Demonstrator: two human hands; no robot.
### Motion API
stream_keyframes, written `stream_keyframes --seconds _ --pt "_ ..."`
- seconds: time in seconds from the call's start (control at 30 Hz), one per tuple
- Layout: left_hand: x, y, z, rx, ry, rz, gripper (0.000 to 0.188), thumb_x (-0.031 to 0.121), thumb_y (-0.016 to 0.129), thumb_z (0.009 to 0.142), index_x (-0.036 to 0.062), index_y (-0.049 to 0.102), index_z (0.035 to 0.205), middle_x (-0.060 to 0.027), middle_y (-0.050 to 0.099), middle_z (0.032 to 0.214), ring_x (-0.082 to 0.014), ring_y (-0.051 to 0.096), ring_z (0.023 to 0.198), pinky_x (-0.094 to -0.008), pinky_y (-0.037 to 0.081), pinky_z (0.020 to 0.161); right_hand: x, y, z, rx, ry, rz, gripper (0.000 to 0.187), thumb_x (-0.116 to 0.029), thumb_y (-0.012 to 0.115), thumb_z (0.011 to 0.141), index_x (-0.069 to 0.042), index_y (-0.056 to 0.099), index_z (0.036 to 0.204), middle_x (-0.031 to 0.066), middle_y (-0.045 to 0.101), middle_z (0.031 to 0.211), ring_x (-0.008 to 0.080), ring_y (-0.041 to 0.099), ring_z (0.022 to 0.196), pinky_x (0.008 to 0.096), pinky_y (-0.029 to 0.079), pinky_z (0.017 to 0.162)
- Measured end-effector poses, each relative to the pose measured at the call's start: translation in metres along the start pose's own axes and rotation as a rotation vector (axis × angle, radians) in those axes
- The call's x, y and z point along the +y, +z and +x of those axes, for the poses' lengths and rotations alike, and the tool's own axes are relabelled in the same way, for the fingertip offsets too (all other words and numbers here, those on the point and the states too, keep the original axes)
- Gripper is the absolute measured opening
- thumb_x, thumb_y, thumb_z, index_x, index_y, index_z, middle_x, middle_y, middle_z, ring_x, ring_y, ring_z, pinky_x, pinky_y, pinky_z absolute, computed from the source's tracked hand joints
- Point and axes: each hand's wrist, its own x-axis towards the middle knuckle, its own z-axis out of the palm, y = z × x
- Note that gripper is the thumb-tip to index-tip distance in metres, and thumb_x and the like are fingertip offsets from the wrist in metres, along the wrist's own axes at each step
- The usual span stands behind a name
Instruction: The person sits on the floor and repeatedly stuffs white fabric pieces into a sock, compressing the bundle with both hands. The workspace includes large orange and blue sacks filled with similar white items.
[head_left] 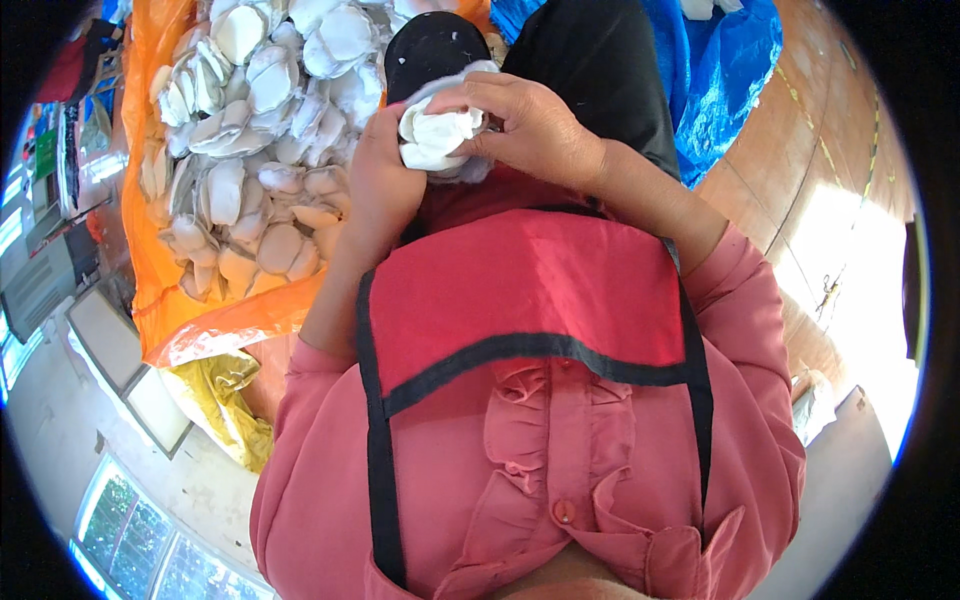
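Just above my lap, both hands are on a folded white soft piece (432,150), pale and layered like thin padding; its exact kind is unclear. My left hand (388,170) grips its left side, with the fingers partly hidden. From the right, my right hand (535,122) pinches its upper and right edge between thumb and fingers. Fluffy greyish-white fibre (472,172) shows around and under the piece. Left of my hands lies a large heap of similar white oval pads (270,80), many stacked in small bundles.
An orange plastic sheet (160,330) lies under and around the heap. A blue plastic sheet (725,95) is beyond my right knee, on a brown tiled floor (770,160). A yellow sack (225,400) sits at the left. My red apron (520,290) covers my lap.
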Motion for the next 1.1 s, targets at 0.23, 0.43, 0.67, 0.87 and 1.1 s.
stream_keyframes --seconds 0.23,0.43,0.67,0.87,1.1 --pt "0.006 -0.011 0.019 -0.028 -0.314 -0.448 0.039 -0.007 0.056 0.084 0.0061 0.05 0.12 -0.0048 0.059 0.111 -0.0137 0.062 0.095 -0.0302 0.05 0.08 -0.007 -0.016 0.009 -0.208 0.174 0.02 0.044 -0.035 0.069 0.088 -0.023 0.061 0.13 0.0103 0.071 0.103 0.03 0.069 0.093 0.0364 0.052 0.082" --pt "-0.005 -0.027 0.026 -0.021 -0.214 -1.113 0.037 -0.012 0.047 0.085 0.0052 0.048 0.117 -0.0056 0.054 0.111 -0.0134 0.053 0.102 -0.028 0.042 0.092 0.007 0.01 -0.012 0.174 0.207 0.295 0.036 -0.032 0.073 0.088 -0.012 0.066 0.117 0.0083 0.07 0.091 0.0203 0.067 0.081 0.0293 0.052 0.071" --pt "-0.001 -0.025 0.022 -0.145 -0.206 -0.89 0.016 0.005 0.062 0.092 0.0044 0.06 0.108 -0.0022 0.063 0.102 -0.01 0.056 0.1 -0.027 0.046 0.087 0.029 0.016 -0.001 0.384 0.351 0.308 0.033 -0.033 0.073 0.09 -0.003 0.066 0.101 0.003 0.064 0.08 0.0171 0.062 0.074 0.0287 0.051 0.067" --pt "0.02 -0.04 0.028 -0.085 0.449 -0.019 0.055 0.032 0.083 0.072 0.0026 0.06 0.111 -0.0109 0.06 0.113 -0.0322 0.058 0.107 -0.0374 0.047 0.092 0.03 0.016 0.016 0.257 0.431 0.222 0.036 -0.039 0.064 0.094 -0.004 0.065 0.1 0.017 0.068 0.081 0.0311 0.066 0.074 0.0385 0.051 0.069" --pt "0.031 -0.039 0.024 -0.262 0.399 -0.026 0.056 0.026 0.082 0.07 0.0021 0.056 0.113 -0.0128 0.056 0.11 -0.0306 0.057 0.103 -0.0387 0.048 0.089 0.026 0.02 0.02 0.236 0.596 0.285 0.04 -0.039 0.062 0.093 -0.001 0.066 0.107 0.0164 0.07 0.085 0.0265 0.069 0.077 0.038 0.052 0.071"
